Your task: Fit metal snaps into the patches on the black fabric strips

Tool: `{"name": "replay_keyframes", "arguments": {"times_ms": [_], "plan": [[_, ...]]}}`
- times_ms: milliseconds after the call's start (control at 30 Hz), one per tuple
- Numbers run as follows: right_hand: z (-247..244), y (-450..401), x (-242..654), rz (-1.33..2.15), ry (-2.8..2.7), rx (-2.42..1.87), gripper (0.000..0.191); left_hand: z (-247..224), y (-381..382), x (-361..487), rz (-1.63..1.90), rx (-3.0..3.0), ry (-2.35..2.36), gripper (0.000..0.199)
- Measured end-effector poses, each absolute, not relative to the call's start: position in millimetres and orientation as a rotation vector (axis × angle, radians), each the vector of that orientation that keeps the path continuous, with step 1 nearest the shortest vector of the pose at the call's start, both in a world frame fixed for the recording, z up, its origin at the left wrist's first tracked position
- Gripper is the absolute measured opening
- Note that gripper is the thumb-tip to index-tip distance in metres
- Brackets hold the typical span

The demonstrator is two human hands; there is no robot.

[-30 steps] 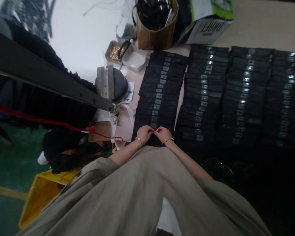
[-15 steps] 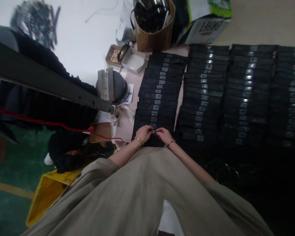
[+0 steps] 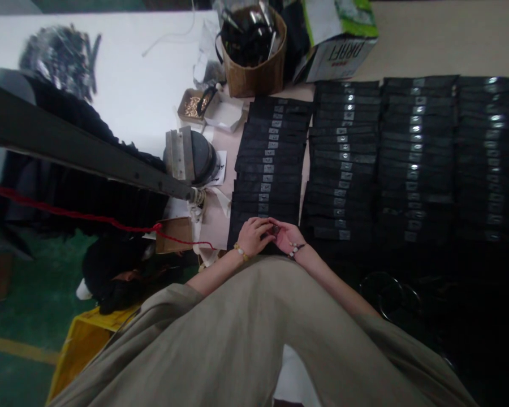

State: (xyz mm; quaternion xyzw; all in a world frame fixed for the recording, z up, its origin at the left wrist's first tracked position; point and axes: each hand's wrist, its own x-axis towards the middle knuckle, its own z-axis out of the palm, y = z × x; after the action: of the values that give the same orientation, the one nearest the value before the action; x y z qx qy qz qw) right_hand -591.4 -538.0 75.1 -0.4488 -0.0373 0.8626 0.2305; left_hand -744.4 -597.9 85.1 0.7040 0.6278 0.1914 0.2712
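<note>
Both hands meet over the near end of the leftmost row of overlapping black fabric pieces [image 3: 266,155], which carry small grey metallic-looking squares. My left hand [image 3: 254,236] reaches over from the left, its fingers closed together at the fingertips of the other hand. With its palm turned partly up, my right hand [image 3: 287,236] has curled fingers touching the left fingers. A small dark thing [image 3: 275,229] shows between the fingertips, too small to name.
More rows of black pieces [image 3: 415,147] lie to the right. Left are a round dark block with a metal bar [image 3: 180,155], a small box of copper-coloured bits [image 3: 193,106] and a white tray [image 3: 224,115]. A metal beam [image 3: 89,148] and red cord [image 3: 110,221] cross the left. A person [image 3: 110,271] is low left.
My hands have gone from pinching a small shiny thing between them to overlapping fingers, with the right palm turned up. The view has shifted slightly.
</note>
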Motion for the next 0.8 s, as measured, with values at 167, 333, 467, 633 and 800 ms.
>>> {"name": "replay_keyframes", "arguments": {"times_ms": [167, 333, 467, 633, 800], "plan": [[83, -539, -595, 2.367, -0.022, -1.263, 0.034, 92, -596, -748, 0.477, 2.042, 1.576, 0.022], [76, -544, -595, 2.334, -0.071, -1.348, 0.027, 92, -595, -751, 0.325, 2.163, 1.277, 0.018], [67, -550, -598, 2.324, -0.185, -1.392, 0.016, 84, -594, -748, 0.391, 2.030, 1.436, 0.017], [66, -557, -599, 2.274, -0.252, -1.441, 0.007, 79, -588, -746, 0.541, 1.644, 1.735, 0.013], [65, -559, -593, 2.241, -0.379, -1.430, 0.007, 76, -585, -746, 0.604, 1.517, 1.738, 0.008]]}}
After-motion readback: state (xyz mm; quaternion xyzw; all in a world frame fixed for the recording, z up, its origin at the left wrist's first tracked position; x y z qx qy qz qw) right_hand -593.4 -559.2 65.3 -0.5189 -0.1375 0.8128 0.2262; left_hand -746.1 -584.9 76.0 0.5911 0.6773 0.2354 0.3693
